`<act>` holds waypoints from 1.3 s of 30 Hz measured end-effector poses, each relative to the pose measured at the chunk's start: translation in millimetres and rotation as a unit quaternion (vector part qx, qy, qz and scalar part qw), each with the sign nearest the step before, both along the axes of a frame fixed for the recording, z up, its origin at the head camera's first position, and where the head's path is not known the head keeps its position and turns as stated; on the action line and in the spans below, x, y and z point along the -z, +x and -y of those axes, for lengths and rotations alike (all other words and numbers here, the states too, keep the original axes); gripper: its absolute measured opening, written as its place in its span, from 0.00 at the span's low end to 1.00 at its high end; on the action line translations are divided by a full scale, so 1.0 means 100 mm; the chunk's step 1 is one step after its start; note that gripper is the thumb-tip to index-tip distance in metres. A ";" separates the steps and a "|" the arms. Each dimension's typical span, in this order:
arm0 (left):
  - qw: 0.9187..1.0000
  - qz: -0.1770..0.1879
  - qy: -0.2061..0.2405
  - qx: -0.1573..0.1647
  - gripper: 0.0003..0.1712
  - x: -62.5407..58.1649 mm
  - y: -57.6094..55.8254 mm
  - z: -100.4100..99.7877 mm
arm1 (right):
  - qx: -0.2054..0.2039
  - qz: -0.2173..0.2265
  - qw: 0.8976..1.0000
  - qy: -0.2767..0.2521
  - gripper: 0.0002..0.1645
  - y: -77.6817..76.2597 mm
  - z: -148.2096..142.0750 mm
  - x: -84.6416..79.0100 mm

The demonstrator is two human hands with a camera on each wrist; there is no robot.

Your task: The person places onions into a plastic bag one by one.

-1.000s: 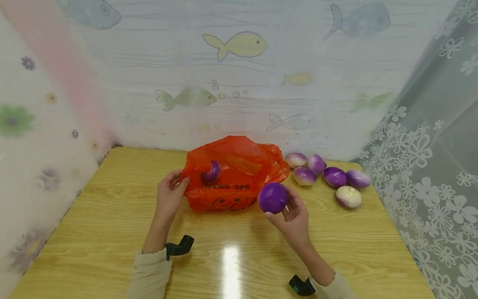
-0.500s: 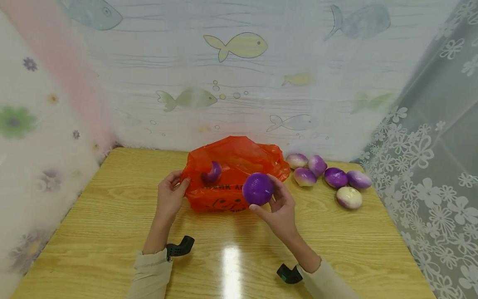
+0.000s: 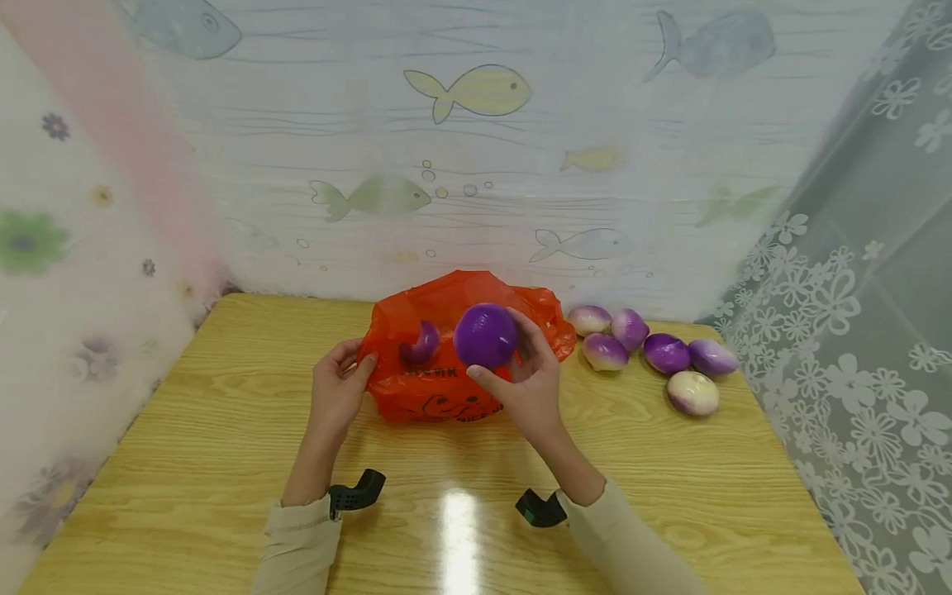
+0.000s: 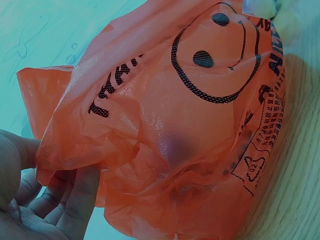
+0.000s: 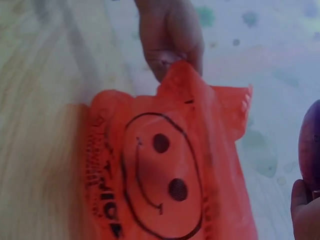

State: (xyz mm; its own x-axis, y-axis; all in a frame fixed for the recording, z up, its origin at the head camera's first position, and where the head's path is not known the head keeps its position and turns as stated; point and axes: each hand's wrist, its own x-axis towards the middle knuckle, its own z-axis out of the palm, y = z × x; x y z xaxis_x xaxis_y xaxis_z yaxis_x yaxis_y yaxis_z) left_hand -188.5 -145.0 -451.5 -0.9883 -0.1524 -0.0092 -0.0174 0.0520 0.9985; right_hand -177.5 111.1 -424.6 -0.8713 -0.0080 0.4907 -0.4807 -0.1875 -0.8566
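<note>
Left hand [image 3: 338, 384] pinches the bag [image 3: 439, 388] by its edge; right hand [image 3: 530, 388] grips a purple ball [image 3: 485, 335] above it. Taut, lifted plastic and a ball lowered steadily should, I judge, avoid snagging

The red bag [image 3: 439, 392] blocks the middle of the head view, its left edge taken by the left hand [image 3: 338, 387]. The right hand [image 3: 530, 380] and the purple ball [image 3: 486, 335] it holds obstruct the way over the bag's right half. A patterned backdrop [image 3: 476, 207] closes the rear. At centre right, purple-and-white bulbs [image 3: 606, 352] crowd the table [image 3: 178, 446]. Bare wood gives passage at lower left, at lower right, and between the forearms at bottom centre, where black wrist mounts [image 3: 359, 491] jut inward.
</note>
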 end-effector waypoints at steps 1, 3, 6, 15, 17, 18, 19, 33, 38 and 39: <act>1.000 0.000 -0.001 0.000 0.19 0.00 0.00 0.00 | 0.001 -0.002 1.000 -0.001 0.46 -0.02 0.02 -0.02; 1.000 0.001 -0.001 0.000 0.19 0.00 0.00 0.00 | 0.001 -0.007 1.000 -0.007 0.46 -0.07 0.05 -0.06; 1.000 0.002 0.001 0.000 0.19 0.00 0.01 0.00 | 0.005 -0.004 1.000 -0.020 0.45 -0.15 0.10 -0.08; 1.000 0.001 0.003 0.001 0.19 0.00 0.01 0.00 | 0.041 0.060 0.997 0.012 0.43 -0.36 0.22 0.03; 1.000 -0.001 0.006 0.002 0.19 0.01 0.00 0.00 | 0.054 0.079 0.995 0.036 0.42 -0.41 0.24 0.08; 1.000 -0.001 0.007 0.003 0.19 0.01 0.00 0.00 | 0.060 0.091 0.993 0.052 0.42 -0.43 0.25 0.09; 1.000 -0.002 0.007 0.003 0.19 0.01 0.00 0.00 | 0.064 0.102 0.990 0.070 0.43 -0.45 0.25 0.11; 1.000 -0.004 0.003 0.006 0.19 0.02 -0.01 -0.01 | -0.002 0.232 0.923 0.307 0.49 -0.74 0.30 0.02; 1.000 -0.005 0.004 0.006 0.19 0.02 -0.01 -0.01 | -0.007 0.233 0.916 0.327 0.48 -0.85 0.39 -0.02; 1.000 -0.005 0.005 0.005 0.19 0.02 -0.01 -0.01 | -0.009 0.232 0.916 0.327 0.48 -0.87 0.41 0.00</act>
State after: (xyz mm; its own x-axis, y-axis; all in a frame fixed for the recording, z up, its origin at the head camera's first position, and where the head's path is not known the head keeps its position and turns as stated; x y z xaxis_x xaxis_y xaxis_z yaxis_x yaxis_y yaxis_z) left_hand -189.8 -143.7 -453.7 -0.9899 -0.1419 -0.0016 -0.0078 0.0431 0.9990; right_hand -264.8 70.2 -424.4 -0.9817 -0.1844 -0.0481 -0.0376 0.4349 -0.8997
